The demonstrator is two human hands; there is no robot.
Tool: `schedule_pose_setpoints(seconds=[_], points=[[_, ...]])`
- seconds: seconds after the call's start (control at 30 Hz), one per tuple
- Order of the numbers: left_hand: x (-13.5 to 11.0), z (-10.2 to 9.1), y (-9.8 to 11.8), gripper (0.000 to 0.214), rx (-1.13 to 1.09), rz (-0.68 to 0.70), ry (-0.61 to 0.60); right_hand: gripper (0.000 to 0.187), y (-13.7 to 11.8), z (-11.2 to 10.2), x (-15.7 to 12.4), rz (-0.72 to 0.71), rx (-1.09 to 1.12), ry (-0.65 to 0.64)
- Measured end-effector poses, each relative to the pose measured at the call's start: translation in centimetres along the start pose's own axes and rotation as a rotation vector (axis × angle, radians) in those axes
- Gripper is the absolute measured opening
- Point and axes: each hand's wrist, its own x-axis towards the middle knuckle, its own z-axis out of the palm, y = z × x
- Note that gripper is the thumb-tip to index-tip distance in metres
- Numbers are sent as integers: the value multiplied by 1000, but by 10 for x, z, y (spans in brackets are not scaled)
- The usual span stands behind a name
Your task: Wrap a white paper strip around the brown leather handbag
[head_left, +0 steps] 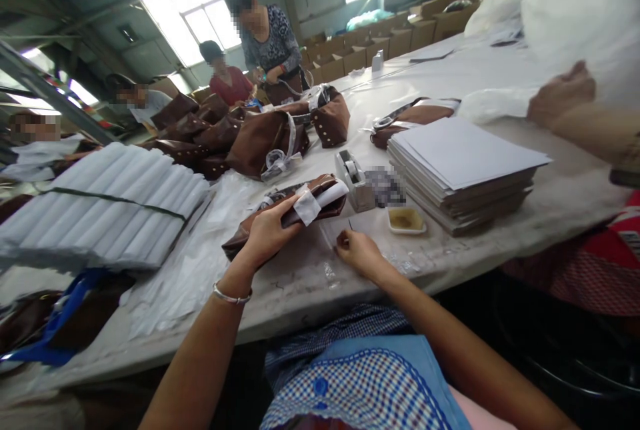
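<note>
My left hand point(270, 233) is closed around a brown handbag point(245, 227) lying on its side near the table's front edge. White paper point(307, 207) shows at the bag's end, beside the fingertips. My right hand point(359, 253) is just right of the bag, low over the table, with fingers pinched together. A thin dark tip pokes up by those fingers; what it belongs to I cannot make out. Beyond the hands stands a grey tape dispenser point(354, 180), and a small white dish point(406, 221) with a yellowish-brown content sits to the right.
At left lies a strapped bundle of white paper rolls point(100, 207). Brown handbags point(267, 140) pile up behind. A stack of boards point(465, 170) stands at right. Another person's hand point(563, 93) is beside white wrapping point(585, 23). Co-workers stand across the table; cardboard boxes point(345, 62) line the back.
</note>
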Motion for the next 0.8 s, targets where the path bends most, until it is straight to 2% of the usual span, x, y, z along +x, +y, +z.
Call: schedule_pose_setpoints(seconds=[0.07, 0.17, 0.23, 0.37, 0.43, 0.67, 0.8], points=[[-3, 3, 0, 63, 14, 3, 0, 13, 6, -1, -5, 36, 132, 0], [-11, 13, 3, 63, 30, -20, 0, 42, 16, -2, -16, 104, 318, -16], [-17, 22, 5, 64, 36, -37, 9, 50, 22, -1, -25, 142, 434, -44], [-32, 43, 9, 65, 33, 13, 26, 34, 30, 2, -42, 197, 650, -166], [-40, 55, 10, 67, 33, 54, 33, 35, 31, 3, -50, 218, 711, -214], [-63, 88, 10, 70, 91, 167, 86, 37, 33, -1, -76, 306, 775, -270], [-70, 101, 9, 68, 152, 213, 130, 39, 38, 5, -90, 358, 743, -271]])
